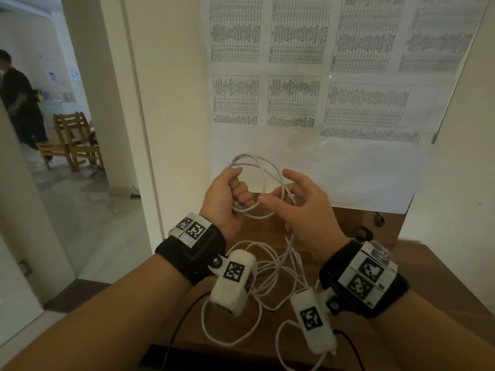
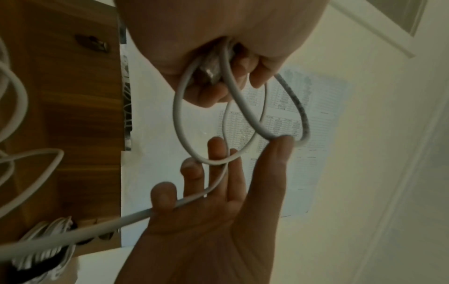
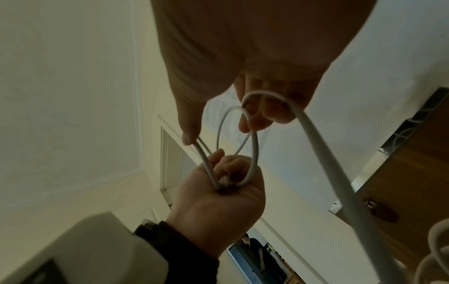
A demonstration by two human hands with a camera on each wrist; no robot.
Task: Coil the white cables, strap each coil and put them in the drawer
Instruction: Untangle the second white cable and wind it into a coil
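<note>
My left hand (image 1: 225, 194) grips a small coil of white cable (image 1: 251, 156) in its fist, raised in front of the wall. In the left wrist view the left hand (image 2: 218, 48) also holds a connector among the loops (image 2: 246, 113). My right hand (image 1: 302, 207) is just right of the coil, with the cable running through its curled fingers. Its thumb touches a loop in the right wrist view, where the right hand (image 3: 243, 48) has the cable (image 3: 323, 153) hooked over its fingers. The rest of the cable (image 1: 257, 263) lies in loose tangled loops on the wooden cabinet top (image 1: 442, 277).
Behind the hands is a wooden front with a metal knob (image 1: 379, 219). Printed sheets (image 1: 294, 76) cover the wall above. A doorway at left shows a wooden chair (image 1: 72, 140) and a person (image 1: 18, 103). A black lead (image 1: 182, 317) hangs at the cabinet's near edge.
</note>
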